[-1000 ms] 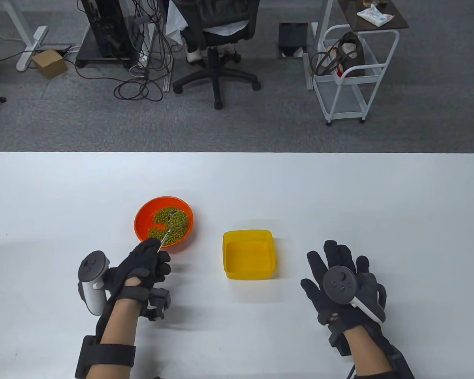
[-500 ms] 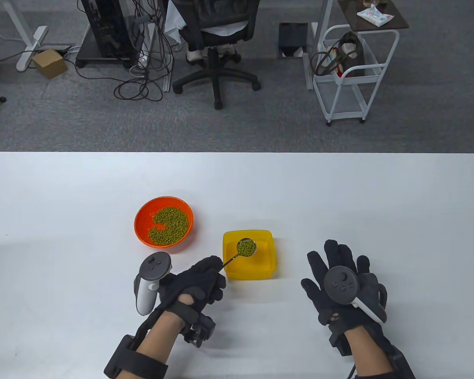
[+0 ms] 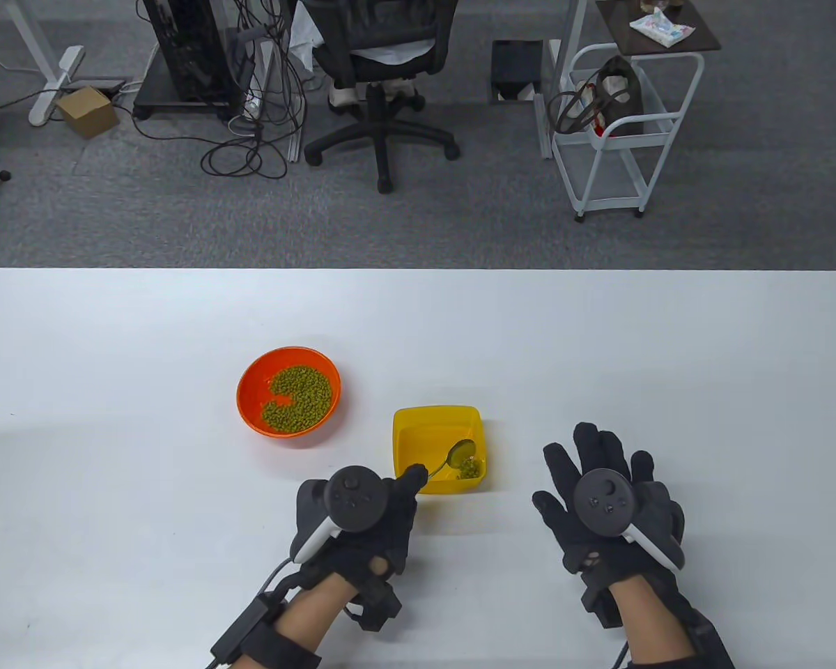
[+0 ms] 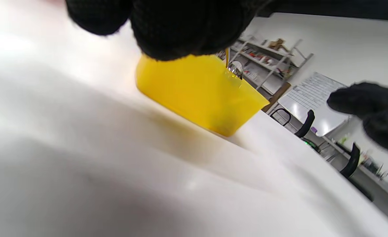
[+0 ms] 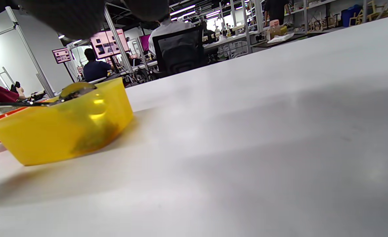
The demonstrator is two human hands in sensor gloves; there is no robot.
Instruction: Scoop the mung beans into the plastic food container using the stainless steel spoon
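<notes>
My left hand point(image 3: 362, 519) grips the handle of the stainless steel spoon point(image 3: 458, 451). The spoon's bowl is tipped over inside the yellow plastic container point(image 3: 407, 425), and a small heap of mung beans point(image 3: 469, 469) lies in the container's near right corner. The orange bowl point(image 3: 251, 390) to the left holds more mung beans point(image 3: 298, 397). My right hand point(image 3: 609, 498) rests flat on the table, fingers spread, to the right of the container. The container shows in the left wrist view point(image 4: 194, 92) and in the right wrist view point(image 5: 59, 128), where the spoon point(image 5: 77, 88) sits above its rim.
The white table point(image 3: 599, 334) carries only the bowl and the container. Beyond its far edge stand an office chair point(image 3: 380, 83), a white cart point(image 3: 627, 125) and cables on the floor.
My left hand lifted the loaded spoon out of the orange bowl, carried it right over the yellow container and turned it over. Beans now lie in the container. My right hand stayed still.
</notes>
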